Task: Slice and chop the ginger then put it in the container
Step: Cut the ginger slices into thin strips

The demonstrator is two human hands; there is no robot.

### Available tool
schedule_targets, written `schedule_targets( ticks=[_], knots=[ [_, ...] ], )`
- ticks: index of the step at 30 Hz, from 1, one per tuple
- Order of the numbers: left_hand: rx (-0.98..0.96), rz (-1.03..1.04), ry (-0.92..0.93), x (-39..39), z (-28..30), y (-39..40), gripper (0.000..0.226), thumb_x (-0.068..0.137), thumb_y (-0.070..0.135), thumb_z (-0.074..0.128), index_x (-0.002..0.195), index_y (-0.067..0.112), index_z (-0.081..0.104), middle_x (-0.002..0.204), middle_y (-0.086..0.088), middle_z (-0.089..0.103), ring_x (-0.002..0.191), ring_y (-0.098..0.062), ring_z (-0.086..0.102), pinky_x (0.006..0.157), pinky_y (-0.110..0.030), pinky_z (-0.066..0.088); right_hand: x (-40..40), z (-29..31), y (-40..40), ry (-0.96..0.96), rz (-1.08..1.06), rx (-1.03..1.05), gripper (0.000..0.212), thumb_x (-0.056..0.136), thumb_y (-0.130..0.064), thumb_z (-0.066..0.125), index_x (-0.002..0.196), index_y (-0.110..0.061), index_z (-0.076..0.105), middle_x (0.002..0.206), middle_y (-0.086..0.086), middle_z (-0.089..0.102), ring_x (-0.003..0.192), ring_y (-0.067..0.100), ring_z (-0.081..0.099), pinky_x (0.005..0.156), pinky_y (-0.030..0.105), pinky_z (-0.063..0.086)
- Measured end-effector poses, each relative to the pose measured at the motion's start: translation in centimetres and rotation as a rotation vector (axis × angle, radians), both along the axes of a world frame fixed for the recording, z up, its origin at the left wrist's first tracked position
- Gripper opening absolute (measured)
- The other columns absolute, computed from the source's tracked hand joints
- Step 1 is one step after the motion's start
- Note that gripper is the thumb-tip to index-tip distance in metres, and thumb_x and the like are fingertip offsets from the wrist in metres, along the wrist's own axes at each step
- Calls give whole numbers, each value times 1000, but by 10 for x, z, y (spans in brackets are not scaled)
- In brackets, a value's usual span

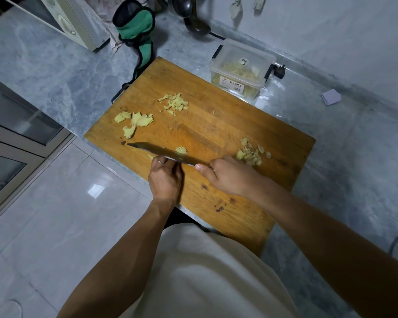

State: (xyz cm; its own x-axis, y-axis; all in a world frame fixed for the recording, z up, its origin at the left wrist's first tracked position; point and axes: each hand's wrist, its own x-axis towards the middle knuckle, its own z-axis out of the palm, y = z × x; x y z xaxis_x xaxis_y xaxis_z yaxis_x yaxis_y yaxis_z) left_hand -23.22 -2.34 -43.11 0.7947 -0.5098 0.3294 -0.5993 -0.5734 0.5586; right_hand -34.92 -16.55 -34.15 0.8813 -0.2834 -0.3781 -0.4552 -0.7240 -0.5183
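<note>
A wooden cutting board (216, 125) lies on the marble counter. Ginger slices (136, 121) sit at its left, chopped strips (176, 102) at the top, and a heap of ginger pieces (249, 153) at the right. My right hand (228, 175) grips the handle of a knife (161, 152) whose blade lies across the board's near edge. A small ginger piece (181, 150) rests against the blade. My left hand (164, 177) is curled beside the blade, fingers pressing something hidden under it. A clear plastic container (242, 68) with ginger inside stands beyond the board.
A green and black oven mitt (136, 26) and a white appliance (71, 21) sit at the back left. Dark ladles (191, 17) hang at the back wall. A plug (280, 72) lies by the container. The counter edge drops to a tiled floor on the left.
</note>
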Motion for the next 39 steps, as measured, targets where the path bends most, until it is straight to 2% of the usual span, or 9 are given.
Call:
schedule_targets(
  ticks=[3,7,13,20,22,25,29,35,39],
  knots=[
    [3,12,6,-1,2,-1,17,78,2,61,85,3,77,79,-14,68,79,-36,64,56,-34,51,-1,4,4,18,1,-12,64,104,-60,27,69,-14,54,66,4,55,62,24,57,69,43,56],
    [1,4,6,-2,3,0,17,81,-1,68,92,7,77,88,-11,71,85,-32,61,62,-31,50,2,12,1,31,-3,19,72,104,-60,27,69,-6,58,66,9,57,63,26,59,71,44,56],
    [32,-7,27,0,2,0,14,80,-1,71,92,5,76,88,-13,70,85,-35,63,62,-34,52,4,16,-6,43,20,-15,71,102,-64,26,70,-8,55,72,11,54,70,31,59,72,47,56],
    [47,6,32,0,2,-1,16,80,0,69,93,7,76,89,-12,70,85,-34,63,62,-32,50,6,7,-5,46,5,-1,64,103,-62,27,63,-15,45,69,7,46,66,28,53,64,36,46],
    [60,-3,32,0,2,-1,19,80,-1,69,95,8,77,91,-12,71,87,-35,63,62,-33,50,4,2,-2,35,-6,16,64,103,-63,27,64,-16,47,69,6,47,70,30,55,69,39,51],
    [54,-4,25,1,2,-1,19,81,2,64,94,8,77,91,-12,71,87,-36,64,62,-33,51,5,0,-1,26,4,24,71,104,-61,27,74,-6,60,72,11,57,71,32,60,73,44,56],
    [45,-14,29,-1,3,-1,20,83,7,61,95,7,77,90,-12,71,86,-35,63,63,-32,50,4,3,-3,34,7,24,69,103,-63,25,69,-11,54,71,9,54,72,31,60,73,41,54],
    [23,-13,46,1,0,1,27,88,18,52,91,7,77,86,-10,70,85,-32,63,63,-28,48,1,11,-7,-1,6,39,70,104,-61,29,62,-7,48,62,9,50,56,25,51,63,41,51],
    [15,-4,53,1,-2,0,22,86,15,56,89,6,77,84,-11,69,85,-31,62,61,-29,49,3,10,-8,20,2,47,70,104,-60,29,61,-8,46,63,8,47,55,23,48,61,39,47]
  ],
)
